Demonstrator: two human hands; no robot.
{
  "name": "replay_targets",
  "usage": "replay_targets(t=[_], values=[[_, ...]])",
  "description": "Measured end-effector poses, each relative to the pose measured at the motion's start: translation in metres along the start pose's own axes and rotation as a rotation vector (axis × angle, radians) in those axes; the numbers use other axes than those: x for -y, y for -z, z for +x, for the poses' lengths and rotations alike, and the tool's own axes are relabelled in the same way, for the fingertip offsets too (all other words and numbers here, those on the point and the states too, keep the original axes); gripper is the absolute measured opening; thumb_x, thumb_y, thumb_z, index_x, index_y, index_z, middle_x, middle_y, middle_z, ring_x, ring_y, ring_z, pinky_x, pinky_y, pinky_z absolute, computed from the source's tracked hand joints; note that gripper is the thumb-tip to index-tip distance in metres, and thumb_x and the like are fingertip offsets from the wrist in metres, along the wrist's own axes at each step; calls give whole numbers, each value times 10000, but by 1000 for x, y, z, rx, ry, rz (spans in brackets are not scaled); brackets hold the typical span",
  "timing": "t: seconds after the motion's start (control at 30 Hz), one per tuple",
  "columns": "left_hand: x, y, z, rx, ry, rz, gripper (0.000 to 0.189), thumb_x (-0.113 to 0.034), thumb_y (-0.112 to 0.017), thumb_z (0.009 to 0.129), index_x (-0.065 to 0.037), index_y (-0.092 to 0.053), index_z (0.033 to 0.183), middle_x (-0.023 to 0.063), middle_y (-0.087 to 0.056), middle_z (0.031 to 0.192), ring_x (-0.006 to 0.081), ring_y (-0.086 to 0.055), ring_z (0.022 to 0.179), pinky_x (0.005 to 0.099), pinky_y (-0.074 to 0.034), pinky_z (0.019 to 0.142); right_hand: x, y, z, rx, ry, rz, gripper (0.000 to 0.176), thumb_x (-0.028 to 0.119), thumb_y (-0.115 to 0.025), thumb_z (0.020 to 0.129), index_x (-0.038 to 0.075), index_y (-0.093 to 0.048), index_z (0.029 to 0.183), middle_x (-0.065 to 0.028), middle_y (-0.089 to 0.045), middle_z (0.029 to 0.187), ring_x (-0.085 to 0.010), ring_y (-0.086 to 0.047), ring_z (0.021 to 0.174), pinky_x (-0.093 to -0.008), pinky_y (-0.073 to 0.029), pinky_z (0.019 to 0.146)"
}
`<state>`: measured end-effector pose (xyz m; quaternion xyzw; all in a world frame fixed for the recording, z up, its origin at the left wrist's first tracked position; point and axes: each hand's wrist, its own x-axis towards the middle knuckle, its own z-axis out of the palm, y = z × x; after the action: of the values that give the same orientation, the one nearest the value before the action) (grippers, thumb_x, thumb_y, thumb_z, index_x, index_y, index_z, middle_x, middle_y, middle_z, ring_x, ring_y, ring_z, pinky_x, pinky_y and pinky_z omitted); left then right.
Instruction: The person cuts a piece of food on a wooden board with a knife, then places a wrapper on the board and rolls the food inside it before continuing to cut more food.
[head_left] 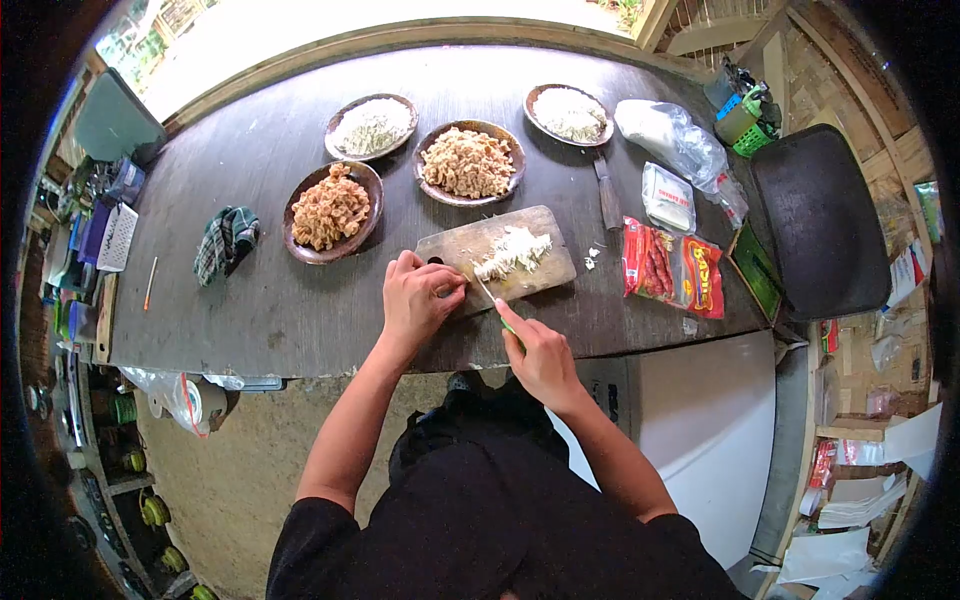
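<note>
My right hand (540, 360) is wrapped round the green handle of a small knife (487, 291), its blade slanting up and left over the wooden cutting board (555, 222). At the board's left edge, my left hand (422, 300) has its fingers curled and pressed together beside the blade; what they hold, if anything, is too small to make out. White chopped pieces (515, 252) lie in a loose pile on the board, just beyond the knife tip. A few white bits (591, 257) rest on the table to the right of the board.
Behind the board are two bowls of brown pieces (467, 163) (330, 208) and two plates of white shreds (372, 127) (570, 113). A large knife (607, 195), red packets (672, 268) and plastic bags (668, 135) lie right. A checked cloth (227, 243) lies left.
</note>
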<state>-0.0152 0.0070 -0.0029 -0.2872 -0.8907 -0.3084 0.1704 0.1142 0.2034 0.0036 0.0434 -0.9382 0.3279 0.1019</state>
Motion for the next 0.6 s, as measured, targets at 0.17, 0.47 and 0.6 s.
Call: replay_targets(t=[0.17, 0.47, 0.6], values=[[2, 0, -1, 28, 14, 6, 126, -243, -837, 719, -164, -808, 813, -43, -774, 851, 194, -557, 830, 344, -430, 795, 5, 0, -7, 55, -34, 83, 531, 88, -676, 953, 170, -590, 1471, -181, -650, 810, -377, -659, 718, -474, -524, 660], [0, 1, 0, 44, 72, 18, 113, -273, -847, 739, -183, -820, 802, -44, -771, 825, 182, -563, 804, 338, -419, 786, 7, -6, 5, 52, -20, -1, 520, 88, -662, 956, 169, -591, 1465, -169, -619, 786, -381, -659, 698, -477, -540, 645], [-1, 0, 0, 32, 97, 4, 95, -276, -843, 745, -200, -825, 799, -54, -772, 817, 174, -563, 795, 331, -412, 775, -1, -4, 5, 16, -20, -30, 517, 115, -657, 967, 185, -584, 1474, -164, -626, 773, -386, -664, 683, -492, -546, 630]])
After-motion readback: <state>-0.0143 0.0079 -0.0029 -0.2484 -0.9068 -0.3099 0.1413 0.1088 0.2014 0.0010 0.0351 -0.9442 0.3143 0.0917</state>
